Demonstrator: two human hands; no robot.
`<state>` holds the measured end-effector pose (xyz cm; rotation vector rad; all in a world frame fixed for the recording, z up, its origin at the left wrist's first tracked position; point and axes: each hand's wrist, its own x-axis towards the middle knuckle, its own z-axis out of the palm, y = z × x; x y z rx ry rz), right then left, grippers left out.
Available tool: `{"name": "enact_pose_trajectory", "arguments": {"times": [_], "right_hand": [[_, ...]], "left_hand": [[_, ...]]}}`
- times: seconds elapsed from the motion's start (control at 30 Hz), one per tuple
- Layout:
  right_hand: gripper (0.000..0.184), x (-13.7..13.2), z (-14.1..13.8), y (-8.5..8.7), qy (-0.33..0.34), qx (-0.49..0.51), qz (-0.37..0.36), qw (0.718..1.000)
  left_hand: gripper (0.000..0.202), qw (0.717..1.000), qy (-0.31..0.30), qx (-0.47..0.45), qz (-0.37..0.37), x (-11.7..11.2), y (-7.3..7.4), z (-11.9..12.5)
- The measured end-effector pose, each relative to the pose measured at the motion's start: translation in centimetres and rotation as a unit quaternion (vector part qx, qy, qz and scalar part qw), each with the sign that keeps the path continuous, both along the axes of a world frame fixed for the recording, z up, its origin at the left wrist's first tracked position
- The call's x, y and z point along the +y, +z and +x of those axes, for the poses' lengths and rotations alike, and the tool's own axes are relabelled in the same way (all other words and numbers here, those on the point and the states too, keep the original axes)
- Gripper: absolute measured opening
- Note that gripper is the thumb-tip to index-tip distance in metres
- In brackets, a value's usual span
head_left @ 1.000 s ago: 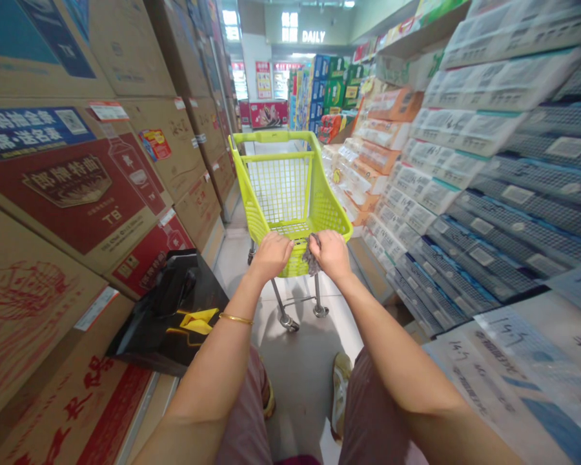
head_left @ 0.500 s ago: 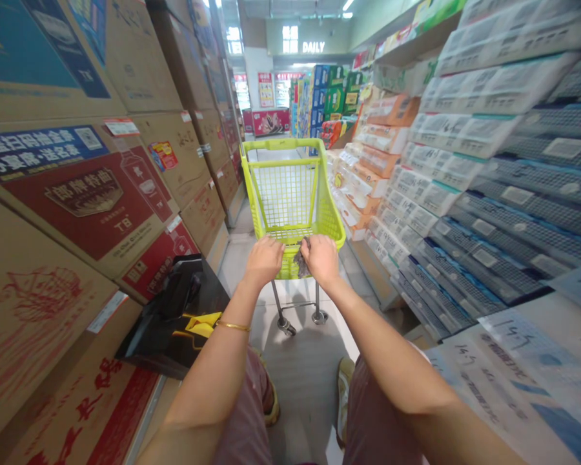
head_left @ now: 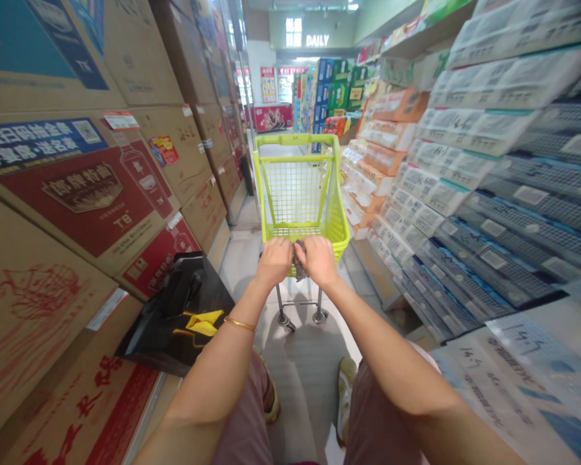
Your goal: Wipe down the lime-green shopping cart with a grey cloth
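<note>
Stacked cartons (head_left: pixel 91 194) wall the aisle from 7 to 11 o'clock; shelves of wrapped packs (head_left: pixel 489 161) fill 1 to 5 o'clock. Between them, at 12 o'clock, a lime-green cart (head_left: pixel 297 187) stands on the pale floor (head_left: pixel 300 361). A black bag (head_left: pixel 179 316) lies at 8 o'clock, against the cartons. Both forearms stretch straight ahead and converge on the cart's near rail. The left hand (head_left: pixel 274 260) is curled over that rail, knuckles up. The right hand (head_left: pixel 318 259), just beside it, is clenched on a grey cloth (head_left: pixel 299 258) bunched against the rail between the two hands. A thin gold bracelet (head_left: pixel 239 323) circles the left wrist.
</note>
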<state>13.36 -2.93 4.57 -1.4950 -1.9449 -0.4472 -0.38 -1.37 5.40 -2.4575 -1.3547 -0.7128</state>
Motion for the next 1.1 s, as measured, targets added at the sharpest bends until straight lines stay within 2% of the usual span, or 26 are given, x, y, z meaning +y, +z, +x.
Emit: {"name": "enact_pose_trajectory", "arguments": {"times": [0.33,0.4,0.5,0.6,0.73,0.93,1.1], "right_hand": [[0.026,0.1,5.9,0.3,-0.087,0.012,0.012,0.996],[0.026,-0.1,5.8,0.4,-0.100,0.031,0.011,0.994],[0.027,-0.4,4.1,0.4,-0.106,0.057,0.003,0.993],[0.028,-0.8,1.6,0.3,-0.055,0.061,-0.010,0.997],[0.028,-0.8,-0.2,0.0,-0.026,0.069,-0.012,0.997],[0.026,-0.2,1.3,-0.4,0.009,0.024,-0.009,1.000],[0.025,0.4,4.5,-0.3,-0.050,0.033,0.013,0.998]], "left_hand": [[0.036,1.000,0.013,-0.012,-0.025,-0.2,0.3,0.9],[0.036,0.999,0.015,-0.018,-0.025,-0.4,0.1,1.3],[0.035,0.999,0.021,-0.022,-0.019,-0.7,-0.1,2.0],[0.033,0.999,0.028,-0.019,-0.014,-0.9,-0.2,2.2],[0.027,0.999,0.037,-0.018,-0.022,-1.1,0.0,1.9],[0.031,0.999,0.037,-0.003,-0.013,-1.3,0.2,1.5],[0.039,1.000,0.019,-0.016,-0.008,-1.1,0.0,1.8]]}}
